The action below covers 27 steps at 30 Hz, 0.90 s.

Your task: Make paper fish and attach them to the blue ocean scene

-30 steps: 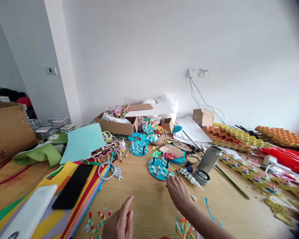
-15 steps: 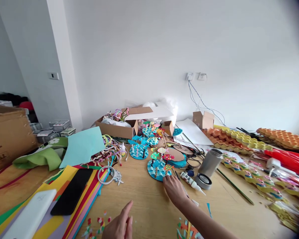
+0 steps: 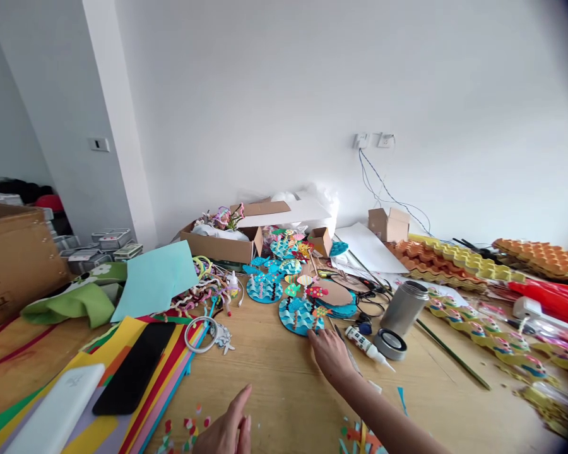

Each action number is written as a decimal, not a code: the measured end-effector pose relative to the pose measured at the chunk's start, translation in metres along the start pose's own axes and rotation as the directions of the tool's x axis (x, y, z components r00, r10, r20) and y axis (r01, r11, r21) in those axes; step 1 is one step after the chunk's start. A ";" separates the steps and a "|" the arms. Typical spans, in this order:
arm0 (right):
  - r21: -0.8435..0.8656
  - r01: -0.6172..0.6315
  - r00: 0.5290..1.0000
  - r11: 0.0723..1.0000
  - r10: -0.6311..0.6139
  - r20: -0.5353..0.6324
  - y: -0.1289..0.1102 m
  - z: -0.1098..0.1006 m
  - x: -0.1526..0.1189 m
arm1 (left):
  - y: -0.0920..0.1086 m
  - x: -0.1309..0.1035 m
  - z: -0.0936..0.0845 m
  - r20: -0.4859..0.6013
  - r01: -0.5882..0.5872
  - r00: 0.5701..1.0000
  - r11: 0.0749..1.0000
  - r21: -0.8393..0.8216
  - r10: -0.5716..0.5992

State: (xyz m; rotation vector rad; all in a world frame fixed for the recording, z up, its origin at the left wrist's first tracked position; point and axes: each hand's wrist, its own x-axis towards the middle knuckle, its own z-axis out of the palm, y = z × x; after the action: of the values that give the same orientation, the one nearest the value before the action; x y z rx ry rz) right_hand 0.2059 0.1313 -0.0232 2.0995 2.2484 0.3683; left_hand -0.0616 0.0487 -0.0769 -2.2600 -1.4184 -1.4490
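Note:
A round blue base with wavy paper strips (image 3: 297, 320) lies mid-table, with bright paper fish (image 3: 317, 292) standing up from it on dark twisted stems. At its near rim is my right hand (image 3: 332, 356), palm down, its loosely bent fingertips at the edge and apparently not gripping it. My left hand (image 3: 224, 425) is low in the view, partly cut off, one finger stretched out and nothing in it. Close to the right hand lie a white glue bottle (image 3: 368, 349) and a thin stick or brush, partly hidden by the wrist.
Coloured sheets (image 3: 132, 435) bear a black phone (image 3: 135, 369) and a white slab (image 3: 54, 410). A metal flask (image 3: 404, 307) stands beside its lid (image 3: 390, 344). Paper scraps (image 3: 362, 436) lie near the front. Similar blue pieces (image 3: 264, 287) and egg trays (image 3: 454, 265) are farther back.
The fish-covered base has shifted slightly away from me, and my right fingertips now cover less of its rim. My left hand stays nearly still. The view has tilted slightly.

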 end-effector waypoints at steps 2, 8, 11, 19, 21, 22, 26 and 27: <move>0.030 -0.019 1.000 0.999 0.019 0.003 0.003 0.001 0.000 | 0.001 0.000 -0.001 0.012 0.001 1.000 1.000 -0.012 0.000; 0.117 -0.053 0.999 0.992 0.053 0.001 0.011 0.005 0.005 | 0.002 0.002 -0.005 0.024 0.000 1.000 1.000 -0.015 0.001; 0.150 -0.046 0.999 0.988 0.046 0.004 0.013 0.006 0.004 | 0.002 0.002 -0.006 0.029 0.002 1.000 1.000 0.008 -0.003; 0.179 -0.109 0.994 0.978 0.108 0.012 0.016 0.007 0.006 | 0.001 0.001 -0.004 0.025 -0.007 1.000 1.000 -0.009 0.008; 0.178 -0.105 0.994 0.979 0.104 0.012 0.015 0.007 0.007 | 0.002 0.002 -0.004 0.028 -0.002 1.000 1.000 -0.011 0.003; 0.176 -0.105 0.994 0.979 0.104 0.013 0.015 0.007 0.007 | 0.002 0.002 -0.004 0.029 -0.001 1.000 1.000 -0.008 0.002; 0.167 -0.117 0.993 0.979 0.116 0.015 0.014 0.007 0.008 | 0.001 0.002 -0.005 0.038 -0.001 0.999 1.000 0.013 0.000; 0.164 -0.121 0.993 0.979 0.120 0.014 0.014 0.007 0.008 | 0.001 0.002 -0.005 0.044 -0.001 0.999 1.000 0.016 0.000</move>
State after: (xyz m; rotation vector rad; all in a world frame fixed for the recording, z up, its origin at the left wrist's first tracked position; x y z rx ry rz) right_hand 0.2201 0.1408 -0.0262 2.3214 2.2255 0.1878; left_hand -0.0640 0.0468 -0.0719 -2.2959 -1.4363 -1.3916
